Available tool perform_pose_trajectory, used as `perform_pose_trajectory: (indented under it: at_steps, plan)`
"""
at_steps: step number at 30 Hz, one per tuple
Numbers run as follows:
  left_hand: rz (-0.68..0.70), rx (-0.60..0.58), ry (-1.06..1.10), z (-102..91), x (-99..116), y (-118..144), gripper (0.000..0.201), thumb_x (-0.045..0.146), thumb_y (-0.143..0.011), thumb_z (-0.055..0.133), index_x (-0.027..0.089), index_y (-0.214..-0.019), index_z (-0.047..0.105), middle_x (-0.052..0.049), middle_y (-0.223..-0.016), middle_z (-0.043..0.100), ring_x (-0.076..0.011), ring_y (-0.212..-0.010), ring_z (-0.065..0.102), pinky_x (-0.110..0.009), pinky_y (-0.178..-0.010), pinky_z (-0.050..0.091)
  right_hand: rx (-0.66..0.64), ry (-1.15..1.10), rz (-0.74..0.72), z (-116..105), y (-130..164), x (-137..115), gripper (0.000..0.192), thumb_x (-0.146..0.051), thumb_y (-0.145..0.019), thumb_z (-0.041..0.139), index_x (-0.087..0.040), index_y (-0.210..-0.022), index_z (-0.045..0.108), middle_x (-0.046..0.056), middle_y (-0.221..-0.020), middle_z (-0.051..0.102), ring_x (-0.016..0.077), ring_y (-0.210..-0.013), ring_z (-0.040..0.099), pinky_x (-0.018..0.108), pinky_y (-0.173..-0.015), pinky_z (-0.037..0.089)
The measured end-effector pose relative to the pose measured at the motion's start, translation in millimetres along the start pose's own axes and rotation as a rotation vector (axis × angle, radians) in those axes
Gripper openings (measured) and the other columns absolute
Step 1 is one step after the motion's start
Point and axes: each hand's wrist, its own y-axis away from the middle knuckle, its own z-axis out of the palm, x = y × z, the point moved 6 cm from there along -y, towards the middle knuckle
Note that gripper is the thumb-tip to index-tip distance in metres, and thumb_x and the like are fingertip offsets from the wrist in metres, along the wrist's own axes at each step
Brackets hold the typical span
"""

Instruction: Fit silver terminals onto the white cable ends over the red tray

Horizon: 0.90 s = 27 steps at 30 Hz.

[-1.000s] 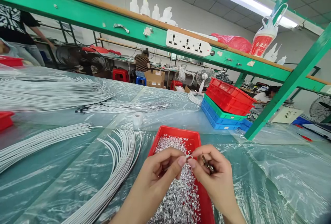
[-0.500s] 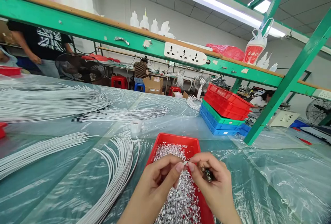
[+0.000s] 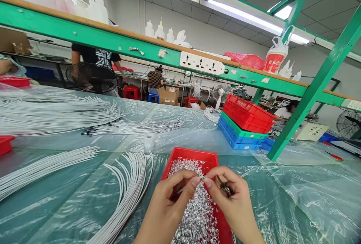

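left hand point(image 3: 172, 195) + right hand point(image 3: 228, 195): fingertips pinching one small metal piece point(image 3: 201, 177) between them | right palm: dark metal pieces point(image 3: 223, 186) | below hands: red tray point(image 3: 194, 154) of silver parts point(image 3: 197, 214) | left of left hand: white cables point(image 3: 129, 184)

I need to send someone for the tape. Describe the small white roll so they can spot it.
Start at the red tray of silver bits in front of the hands. Just beyond its far left corner stands the small white roll, upright on the plastic sheet. It is the only stubby cylinder among long white cables.
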Motion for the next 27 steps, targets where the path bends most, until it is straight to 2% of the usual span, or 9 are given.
perform_pose_trajectory:
  at_steps: [7,9,12,14,17,19,21,24,27]
  plan:
    - [0.054,0.063,-0.074,-10.7,-6.7,-5.2,0.019,0.036,-0.086,0.062,0.018,-0.085,0.068,0.0,-0.067,0.059,-0.0136,-0.061,0.051,-0.022,-0.055,0.04,-0.094,-0.189,0.169,4.5,5.9,4.4,0.023,-0.034,-0.083,0.071,-0.015,-0.073,0.062,-0.006,-0.056,0.036,0.0107,-0.051,0.025,0.022,-0.048,0.019]
    - [0.038,0.069,-0.052,-13.2,-10.0,-8.6,0.02,0.037,-0.086,0.061,0.018,-0.084,0.067,0.001,-0.065,0.057,-0.0133,-0.061,0.049,-0.022,-0.056,0.039,-0.1,-0.217,0.185,2.2,5.5,8.7,0.03,-0.041,-0.083,0.073,-0.015,-0.073,0.062,-0.006,-0.056,0.035,0.0104,-0.05,0.024,0.022,-0.047,0.019]
    - [-0.049,0.048,0.108,-12.7,-15.0,-10.3,0.028,0.043,-0.088,0.061,0.017,-0.077,0.062,0.003,-0.061,0.051,-0.0108,-0.057,0.042,-0.021,-0.055,0.034,-0.028,-0.207,0.163,-9.8,-4.0,18.1,0.038,-0.051,-0.085,0.071,-0.015,-0.079,0.062,-0.008,-0.055,0.031,0.0099,-0.048,0.02,0.022,-0.045,0.017]
    - [-0.098,-0.001,0.211,-9.2,-16.3,-9.0,0.034,0.048,-0.088,0.06,0.016,-0.075,0.059,0.004,-0.06,0.049,-0.0088,-0.054,0.037,-0.02,-0.051,0.028,-0.004,-0.181,0.164,-17.5,-14.7,27.3,0.041,-0.054,-0.086,0.07,-0.015,-0.083,0.062,-0.009,-0.055,0.027,0.0097,-0.048,0.017,0.023,-0.045,0.014]
    - [-0.126,-0.07,0.3,-2.5,-15.7,-7.7,0.039,0.051,-0.088,0.062,0.015,-0.074,0.058,0.004,-0.059,0.05,-0.0061,-0.049,0.031,-0.019,-0.047,0.02,-0.065,-0.117,0.184,-22.8,-33.1,46.7,0.048,-0.06,-0.084,0.07,-0.013,-0.078,0.063,-0.01,-0.053,0.024,0.0088,-0.046,0.017,0.022,-0.044,0.014]
    - [-0.133,-0.072,0.356,1.1,-16.1,-9.7,0.04,0.051,-0.085,0.066,0.013,-0.075,0.058,0.003,-0.058,0.051,-0.0045,-0.046,0.031,-0.019,-0.046,0.018,-0.112,-0.065,0.192,-25.6,-44.4,65.5,0.05,-0.06,-0.082,0.071,-0.013,-0.07,0.061,-0.009,-0.053,0.027,0.008,-0.044,0.022,0.02,-0.042,0.017]
    - [-0.142,-0.028,0.404,0.0,-17.4,-13.7,0.044,0.054,-0.08,0.071,0.012,-0.075,0.058,0.004,-0.055,0.05,-0.0033,-0.043,0.03,-0.018,-0.044,0.018,-0.112,-0.006,0.197,-31.5,-54.0,89.2,0.046,-0.05,-0.088,0.072,-0.015,-0.065,0.054,-0.009,-0.054,0.034,0.0075,-0.042,0.03,0.018,-0.042,0.024]
    - [-0.135,0.133,0.444,-26.7,-16.5,-15.3,0.045,0.053,-0.075,0.074,0.013,-0.077,0.055,0.007,-0.057,0.045,-0.0023,-0.041,0.028,-0.017,-0.041,0.022,-0.082,0.071,0.229,-42.4,-64.9,129.3,0.043,-0.034,-0.097,0.067,-0.015,-0.063,0.048,-0.009,-0.055,0.037,0.0074,-0.041,0.037,0.017,-0.041,0.032]
    - [-0.061,0.436,0.432,-90.0,-0.7,10.3,0.03,0.041,-0.089,0.064,0.014,-0.083,0.054,0.006,-0.064,0.044,-0.004,-0.044,0.034,-0.016,-0.041,0.03,-0.035,0.118,0.244,-51.1,-73.6,162.1,0.042,-0.03,-0.101,0.063,-0.014,-0.064,0.048,-0.01,-0.054,0.037,0.0069,-0.038,0.037,0.016,-0.039,0.034]
